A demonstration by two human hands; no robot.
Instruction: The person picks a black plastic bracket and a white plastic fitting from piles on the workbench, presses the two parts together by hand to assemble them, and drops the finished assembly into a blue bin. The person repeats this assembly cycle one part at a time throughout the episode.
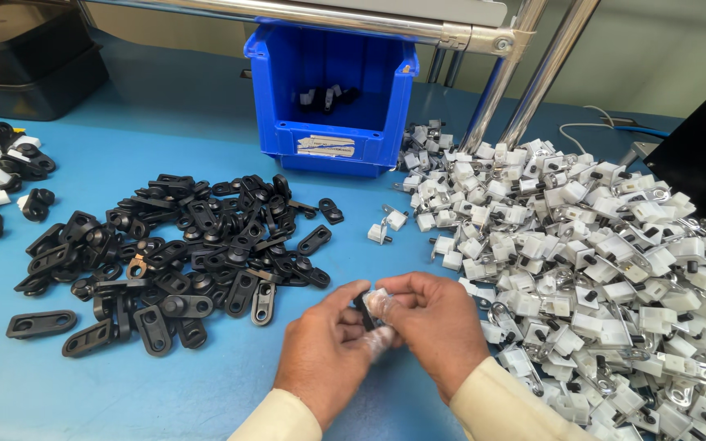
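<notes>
left hand pinches small black piece | right hand pinches white piece, pressed together | black pile left, white pile right on counter, within easy reach

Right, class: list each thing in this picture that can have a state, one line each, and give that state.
Left hand: fingers closed on a small black part.
Right hand: fingers pinching a small white part against the black one.
Black links: loose in a heap on the blue table.
White-and-metal parts: piled loose at the right.
Blue bin: upright, open-fronted, a few pieces inside.
Black trays: stacked, far left.
</notes>
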